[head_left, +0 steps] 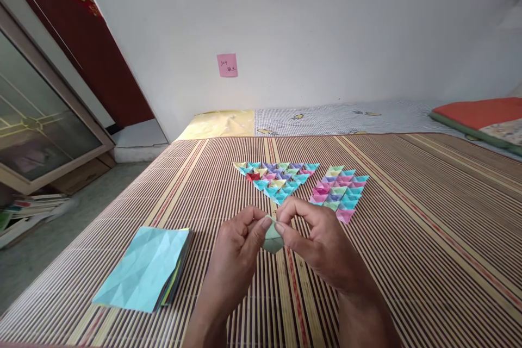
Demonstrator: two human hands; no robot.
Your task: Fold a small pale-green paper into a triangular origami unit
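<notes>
A small folded piece of pale green paper [272, 240] is held up between my two hands above the bamboo mat. My left hand [241, 244] pinches its upper left edge between thumb and fingers. On the other side, the thumb and index finger of my right hand [322, 242] grip the upper right edge. Just beyond my hands lie rows of small folded paper boats [281, 167] in a downward-pointing triangle. A second group of paper boats [346, 191], in pink, blue and green, sits to its right, partly behind my right hand.
A stack of coloured paper sheets [142, 266], light blue on top, lies at the left on the slatted bamboo mat [428, 244]. A folded orange and green quilt [481, 117] rests at the far right. A pink note [227, 65] is stuck to the white wall.
</notes>
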